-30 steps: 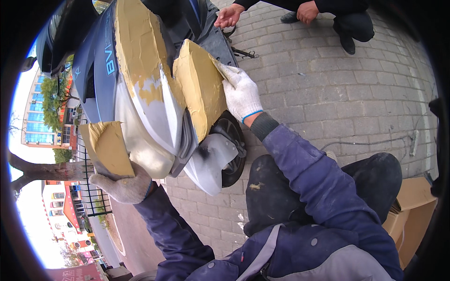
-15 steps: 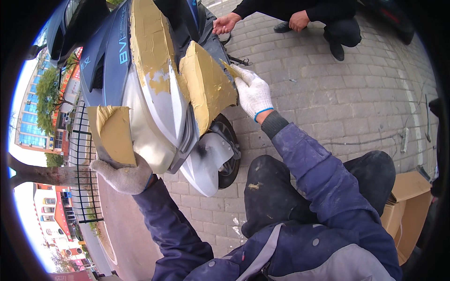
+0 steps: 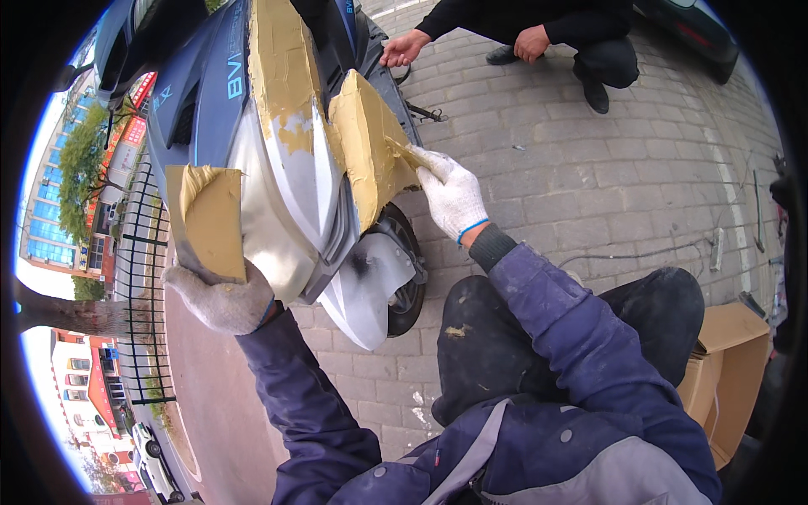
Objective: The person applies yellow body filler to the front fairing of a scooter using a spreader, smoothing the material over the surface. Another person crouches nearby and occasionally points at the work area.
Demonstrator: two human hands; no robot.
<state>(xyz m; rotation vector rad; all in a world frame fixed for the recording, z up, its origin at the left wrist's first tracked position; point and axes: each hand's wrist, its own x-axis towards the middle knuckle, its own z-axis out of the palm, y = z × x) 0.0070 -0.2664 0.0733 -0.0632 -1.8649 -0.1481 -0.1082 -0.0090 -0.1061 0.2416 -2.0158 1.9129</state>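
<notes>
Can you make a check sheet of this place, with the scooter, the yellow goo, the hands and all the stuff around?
Surface: grey brick paving.
Job's things: scooter front smeared with yellow putty; flat board carrying putty.
Clutter: cardboard box.
Grippers: left hand, gloved, grips the board; right hand, gloved, presses a putty-coated blade to the panel.
Cables: thin line on the paving.
Surroundings: another person crouching; black fence; buildings, trees.

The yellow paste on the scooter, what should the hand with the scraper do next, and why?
Probably draw the right hand with its small scraper down across the yellow filler on the scooter's front panel. The filler there looks thick and ridged, and bare silver patches show nearby. The left hand holds a board with more filler ready.
</notes>
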